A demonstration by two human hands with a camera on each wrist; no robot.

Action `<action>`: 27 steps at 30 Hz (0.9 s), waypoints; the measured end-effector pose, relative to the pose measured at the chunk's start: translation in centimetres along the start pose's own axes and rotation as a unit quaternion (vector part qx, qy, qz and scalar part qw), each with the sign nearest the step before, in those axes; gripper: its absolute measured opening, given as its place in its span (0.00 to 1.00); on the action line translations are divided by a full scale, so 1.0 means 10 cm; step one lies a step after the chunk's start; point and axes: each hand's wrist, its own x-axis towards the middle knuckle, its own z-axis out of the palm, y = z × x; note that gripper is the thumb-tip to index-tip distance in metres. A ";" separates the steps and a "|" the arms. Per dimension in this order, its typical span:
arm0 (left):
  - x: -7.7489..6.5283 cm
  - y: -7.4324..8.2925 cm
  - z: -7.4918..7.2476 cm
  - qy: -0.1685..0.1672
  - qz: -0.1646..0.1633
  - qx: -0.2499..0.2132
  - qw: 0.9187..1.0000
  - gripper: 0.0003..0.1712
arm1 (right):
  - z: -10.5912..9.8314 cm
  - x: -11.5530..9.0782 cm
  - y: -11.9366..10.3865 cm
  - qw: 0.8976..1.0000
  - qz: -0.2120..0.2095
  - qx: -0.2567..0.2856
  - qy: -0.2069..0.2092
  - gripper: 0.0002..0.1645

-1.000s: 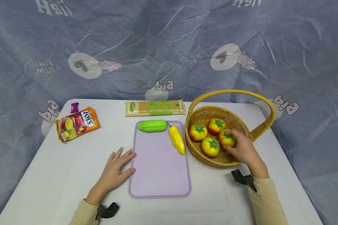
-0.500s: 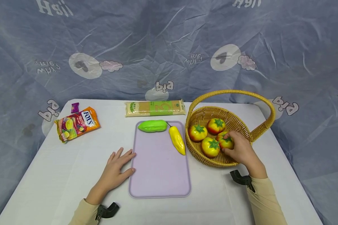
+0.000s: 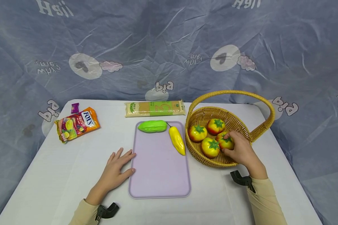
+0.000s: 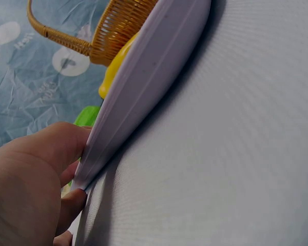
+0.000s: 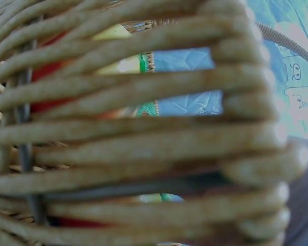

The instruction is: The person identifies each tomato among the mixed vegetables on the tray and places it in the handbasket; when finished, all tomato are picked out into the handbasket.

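Note:
In the head view my right hand [image 3: 240,150] reaches over the near rim of a wicker basket [image 3: 204,159]. Its thumb and fingers grip a yellow-red tomato [image 3: 223,142] with a green leafy top, down among several similar tomatoes [image 3: 197,133]. The basket's weave fills most of the right wrist view and hides that grip. My left hand [image 3: 115,170] lies with fingers spread, fingertips at the left edge of a lilac tray [image 3: 159,178]. A green pepper-like vegetable [image 3: 152,126] and a yellow pepper [image 3: 177,140] lie on the tray's far part.
Behind the tray lies a pack of noodles [image 3: 155,108]. An orange candy bag [image 3: 78,124] and a small purple wrapped sweet [image 3: 74,108] are at the far left. The basket's tall handle [image 3: 232,92] arches over its far side. A blue-grey printed cloth [image 3: 163,47] hangs behind the table.
My right hand has shifted slightly left with its fingers on the tomato, which moved a little left too. The left hand, tray and basket stay put.

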 end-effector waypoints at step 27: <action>0.03 0.01 -0.09 -0.019 0.007 0.007 1.000 0.31 | -0.10 -0.04 -0.02 0.999 0.014 0.048 -0.013 0.21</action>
